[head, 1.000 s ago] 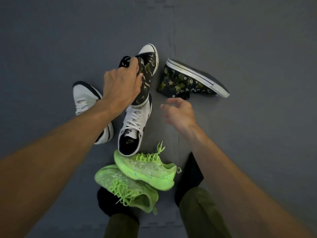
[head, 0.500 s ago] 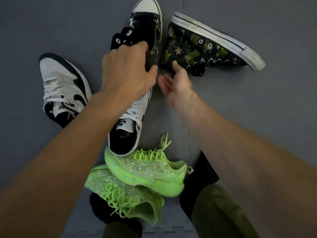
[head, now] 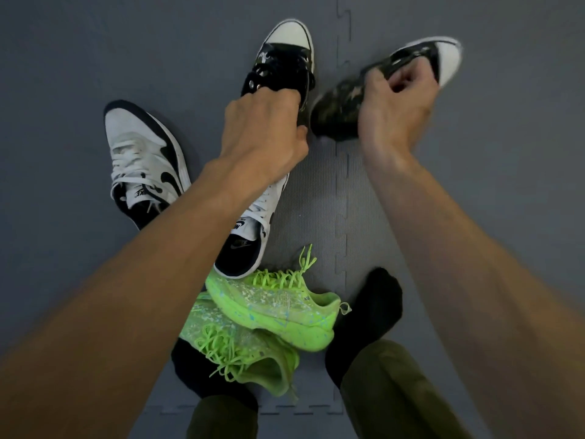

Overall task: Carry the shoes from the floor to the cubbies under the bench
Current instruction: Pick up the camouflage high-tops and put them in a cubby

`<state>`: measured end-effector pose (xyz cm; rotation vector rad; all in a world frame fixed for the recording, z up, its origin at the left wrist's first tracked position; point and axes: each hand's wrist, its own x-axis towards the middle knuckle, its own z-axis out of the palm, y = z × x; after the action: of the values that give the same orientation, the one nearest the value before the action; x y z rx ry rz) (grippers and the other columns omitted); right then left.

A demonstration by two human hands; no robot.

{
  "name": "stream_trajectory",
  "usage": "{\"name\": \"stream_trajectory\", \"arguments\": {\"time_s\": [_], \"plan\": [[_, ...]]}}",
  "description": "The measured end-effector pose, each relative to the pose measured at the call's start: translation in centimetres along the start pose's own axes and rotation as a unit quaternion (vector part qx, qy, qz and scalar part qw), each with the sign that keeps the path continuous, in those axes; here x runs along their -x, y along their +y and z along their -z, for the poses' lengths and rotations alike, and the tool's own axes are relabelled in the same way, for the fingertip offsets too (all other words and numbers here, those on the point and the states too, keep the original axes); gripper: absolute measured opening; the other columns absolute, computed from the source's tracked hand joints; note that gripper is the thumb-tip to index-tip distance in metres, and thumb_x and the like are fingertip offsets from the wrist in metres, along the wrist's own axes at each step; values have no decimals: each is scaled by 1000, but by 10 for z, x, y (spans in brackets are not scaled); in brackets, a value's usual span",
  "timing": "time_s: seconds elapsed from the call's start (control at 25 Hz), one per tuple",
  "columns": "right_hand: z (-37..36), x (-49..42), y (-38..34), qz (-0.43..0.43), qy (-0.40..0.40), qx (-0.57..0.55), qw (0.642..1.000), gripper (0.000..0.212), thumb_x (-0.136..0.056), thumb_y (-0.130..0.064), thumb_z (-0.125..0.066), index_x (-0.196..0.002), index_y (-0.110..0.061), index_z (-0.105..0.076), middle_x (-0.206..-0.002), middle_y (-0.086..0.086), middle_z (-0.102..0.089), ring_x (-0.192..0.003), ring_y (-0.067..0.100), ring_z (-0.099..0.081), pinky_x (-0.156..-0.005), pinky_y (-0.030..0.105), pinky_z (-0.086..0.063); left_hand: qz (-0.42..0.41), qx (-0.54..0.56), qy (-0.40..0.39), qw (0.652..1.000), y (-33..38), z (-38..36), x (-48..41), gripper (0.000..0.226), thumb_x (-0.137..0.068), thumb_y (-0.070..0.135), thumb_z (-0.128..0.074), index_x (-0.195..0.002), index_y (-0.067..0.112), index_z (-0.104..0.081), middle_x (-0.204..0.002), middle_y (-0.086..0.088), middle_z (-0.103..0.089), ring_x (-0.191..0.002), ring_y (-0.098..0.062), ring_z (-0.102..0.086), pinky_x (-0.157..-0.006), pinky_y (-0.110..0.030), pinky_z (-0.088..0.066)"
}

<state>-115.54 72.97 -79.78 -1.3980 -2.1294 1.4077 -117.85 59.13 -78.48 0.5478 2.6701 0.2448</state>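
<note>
My left hand [head: 262, 128] grips the collar of a camouflage high-top sneaker [head: 285, 58] whose white toe cap points away from me. My right hand [head: 395, 109] grips the second camouflage high-top [head: 342, 112] by its upper, toe to the upper right, blurred by motion. Two white and black sneakers stay on the floor: one at the left [head: 142, 160], one [head: 250, 236] partly under my left forearm. Two neon green sneakers [head: 272, 305] lie stacked between my feet.
The floor is grey interlocking foam mat [head: 474, 217]. My feet in black socks [head: 373, 305] and olive trouser legs stand at the bottom edge. No bench or cubbies are in view.
My right hand reached the second camouflage high-top, closed on it and turned it up off its side. My left hand kept its hold on the first one.
</note>
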Motion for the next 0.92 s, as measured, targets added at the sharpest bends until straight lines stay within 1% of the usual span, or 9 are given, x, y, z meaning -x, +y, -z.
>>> {"name": "stream_trajectory", "arguments": {"time_s": [0.16,0.36,0.44,0.52,0.6,0.68,0.76,0.84,0.92], "plan": [[17,13,5,121,-235,214,940,14,-80,-14,-56,-74,-19,-45,-62,-9,-46,-55,5,-42,-52,24,-33,-11,2,-30,999,32,3,10,22,-85,24,-62,-101,11,-66,-98,-17,-71,-92,-41,-67,-68,-37,-35],[36,23,31,-9,-395,347,851,14,-85,-26,-54,-97,-19,-53,-83,-3,-57,-76,18,-54,-57,29,-37,-30,16,-113,993,45,-13,49,26,-86,21,-62,-109,8,-65,-104,-18,-69,-96,-36,-66,-67,-36,-35],[34,30,34,-50,-414,294,860,22,-82,-36,-51,-97,-21,-59,-86,-4,-62,-80,18,-59,-63,32,-44,-22,48,-62,997,41,-14,57,28,-85,20,-63,-110,9,-66,-106,-14,-68,-103,-31,-63,-72,-38,-42],[27,36,32,-114,-420,178,883,25,-81,-41,-48,-78,-28,-69,-73,-8,-67,-74,16,-62,-67,33,-48,-11,113,9,994,33,-9,58,31,-82,22,-64,-110,11,-71,-108,-9,-71,-115,-25,-59,-83,-38,-49],[24,41,28,-189,-419,44,887,35,-83,-43,-48,-59,-29,-69,-55,-14,-61,-53,7,-59,-54,24,-45,4,194,67,979,24,-2,59,36,-80,23,-59,-112,15,-74,-113,0,-74,-123,-20,-54,-96,-36,-48],[25,42,34,-241,-412,-90,874,32,-85,-48,-52,-73,-26,-72,-59,-11,-67,-50,3,-63,-44,15,-45,43,268,143,952,14,-2,61,36,-81,22,-56,-111,17,-75,-116,7,-74,-121,-17,-54,-101,-29,-44],[23,43,35,-254,-412,-98,870,46,-80,-59,-65,-101,-21,-75,-81,-8,-78,-72,4,-74,-55,18,-54,128,326,180,919,10,-8,60,33,-86,22,-57,-116,21,-71,-120,9,-70,-116,-13,-56,-98,-22,-42],[12,41,42,-252,-378,30,890,50,-76,-46,-75,-113,-13,-69,-88,-1,-78,-81,15,-75,-61,26,-56,211,379,99,895,6,-18,56,39,-92,22,-60,-131,24,-60,-129,7,-64,-116,-13,-59,-98,-24,-45],[3,36,47,-231,-325,151,904,32,-84,-21,-65,-112,-8,-65,-90,6,-71,-85,24,-71,-67,33,-58,250,430,-37,867,7,-29,55,48,-95,20,-59,-142,23,-52,-134,4,-64,-115,-14,-62,-101,-32,-49]]}}
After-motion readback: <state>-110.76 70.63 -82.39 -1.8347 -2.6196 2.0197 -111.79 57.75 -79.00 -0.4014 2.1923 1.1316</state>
